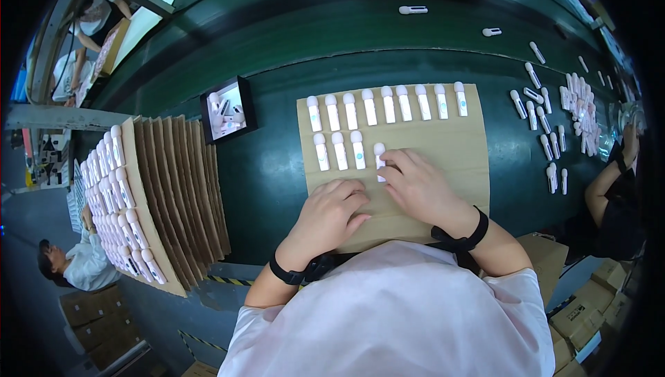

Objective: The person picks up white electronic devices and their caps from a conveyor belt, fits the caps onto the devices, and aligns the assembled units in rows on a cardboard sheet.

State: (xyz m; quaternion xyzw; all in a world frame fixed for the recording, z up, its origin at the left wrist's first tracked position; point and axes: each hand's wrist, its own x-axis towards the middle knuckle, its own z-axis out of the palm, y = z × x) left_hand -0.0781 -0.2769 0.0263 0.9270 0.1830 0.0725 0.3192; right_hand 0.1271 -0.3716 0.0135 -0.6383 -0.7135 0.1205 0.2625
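A sheet of brown cardboard (443, 148) lies before me on the green bench. Along its far edge runs a row of small white stick-shaped devices (388, 107) with rounded, pale pink heads. Below that row, at the left, stand 3 more such devices (338, 152). My right hand (426, 186) pinches another white device (379, 159) by its lower part, just right of those 3. My left hand (332, 214) hovers low over the near left part of the sheet, fingers bent and apart, with nothing visible in it.
A tall stack of cardboard sheets (183, 190), topped with rows of devices, stands at the left. Behind it sits a black-framed box (228, 110). Loose devices (544, 117) and a pile (582, 110) lie at the right, near another person's arm (606, 183). Cartons (582, 315) stand lower right.
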